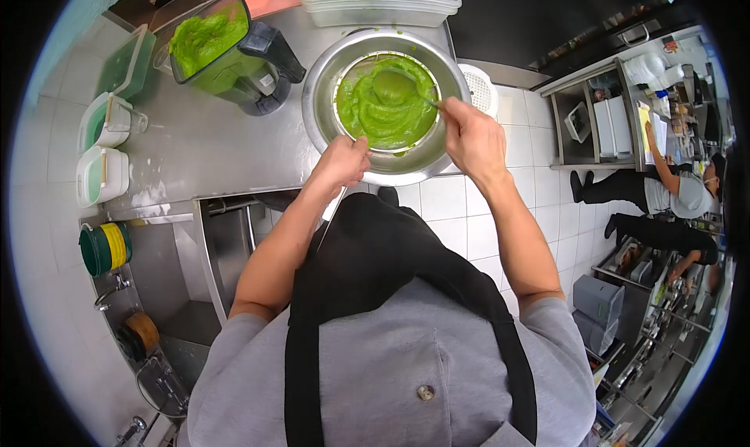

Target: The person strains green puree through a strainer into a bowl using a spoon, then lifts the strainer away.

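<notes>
A strainer (pixel 341 123) filled with thick green puree (pixel 371 119) rests over a wide metal bowl (pixel 319 87) on the steel counter. My right hand (pixel 473 138) is closed round the handle of a spoon, whose round end (pixel 393 87) lies in the puree. At the bowl's near left edge, my left hand (pixel 341 162) is closed on the strainer's handle, which shows below the fingers. Left of the bowl, a blender jug (pixel 238 64) with a black handle lies tilted, green puree inside it.
Behind the bowl is a clear plastic container (pixel 381 8) of vegetables. Tubs (pixel 103 175) line the wall at left, above a sink (pixel 176 298). A white perforated item (pixel 480 91) sits right of the bowl. Two people (pixel 660 193) stand at far right near shelves.
</notes>
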{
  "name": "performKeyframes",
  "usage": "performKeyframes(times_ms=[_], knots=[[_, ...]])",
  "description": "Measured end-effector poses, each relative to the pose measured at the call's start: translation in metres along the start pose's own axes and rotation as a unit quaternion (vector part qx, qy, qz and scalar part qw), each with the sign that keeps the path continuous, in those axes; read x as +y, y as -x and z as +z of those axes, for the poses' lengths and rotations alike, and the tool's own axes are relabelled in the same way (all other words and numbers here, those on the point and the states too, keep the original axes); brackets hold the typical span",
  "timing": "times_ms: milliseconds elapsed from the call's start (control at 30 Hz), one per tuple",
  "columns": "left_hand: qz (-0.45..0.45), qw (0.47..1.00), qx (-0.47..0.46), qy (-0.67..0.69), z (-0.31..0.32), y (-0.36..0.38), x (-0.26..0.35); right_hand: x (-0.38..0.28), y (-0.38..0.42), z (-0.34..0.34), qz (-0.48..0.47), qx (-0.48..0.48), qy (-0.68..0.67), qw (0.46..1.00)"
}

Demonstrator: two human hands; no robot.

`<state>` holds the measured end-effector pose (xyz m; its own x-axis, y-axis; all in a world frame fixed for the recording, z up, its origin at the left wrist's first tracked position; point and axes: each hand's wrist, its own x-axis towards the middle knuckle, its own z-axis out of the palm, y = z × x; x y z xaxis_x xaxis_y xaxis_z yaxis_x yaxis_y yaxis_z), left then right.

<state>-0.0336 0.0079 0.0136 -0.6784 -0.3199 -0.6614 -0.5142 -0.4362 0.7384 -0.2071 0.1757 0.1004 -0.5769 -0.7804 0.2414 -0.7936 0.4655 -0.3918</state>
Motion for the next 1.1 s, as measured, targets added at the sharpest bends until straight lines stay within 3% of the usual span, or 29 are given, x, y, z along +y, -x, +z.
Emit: performKeyframes(times_ms=[100,167,367,433,567,700,867,1000,1067,1100], knots=[[-0.002,1.000,0.008,-0.007,0.002,0.002,0.004,0.000,0.015,0.005,-0.087,-0.059,0.011,0.994],[-0.001,1.000,0.011,-0.010,0.002,0.003,0.002,0.000,0.017,0.007,-0.087,-0.088,0.016,0.992],[0.002,1.000,0.005,-0.010,0.002,0.007,0.000,0.027,-0.018,0.011,-0.055,-0.040,0.086,0.994],[0.003,1.000,0.013,-0.016,0.003,0.009,0.000,0.024,-0.030,-0.001,0.032,-0.050,0.027,0.998],[0.010,1.000,0.020,-0.022,0.006,0.014,0.002,0.031,-0.045,0.004,0.123,-0.178,0.001,0.976],[0.024,0.999,0.023,-0.036,0.010,0.023,0.005,0.031,-0.042,0.010,0.120,-0.201,0.016,0.972],[0.012,0.999,0.025,-0.040,0.007,0.016,-0.004,0.015,-0.041,-0.008,-0.018,-0.137,0.155,0.978],[0.014,0.999,0.033,-0.025,0.005,0.009,-0.008,0.003,-0.035,-0.016,-0.012,-0.082,0.104,0.991],[0.015,0.999,0.034,-0.029,0.005,0.011,-0.006,0.001,-0.032,-0.012,0.069,-0.174,0.032,0.982],[0.015,0.999,0.034,-0.034,0.005,0.012,-0.005,0.004,-0.031,-0.008,0.070,-0.174,0.032,0.982]])
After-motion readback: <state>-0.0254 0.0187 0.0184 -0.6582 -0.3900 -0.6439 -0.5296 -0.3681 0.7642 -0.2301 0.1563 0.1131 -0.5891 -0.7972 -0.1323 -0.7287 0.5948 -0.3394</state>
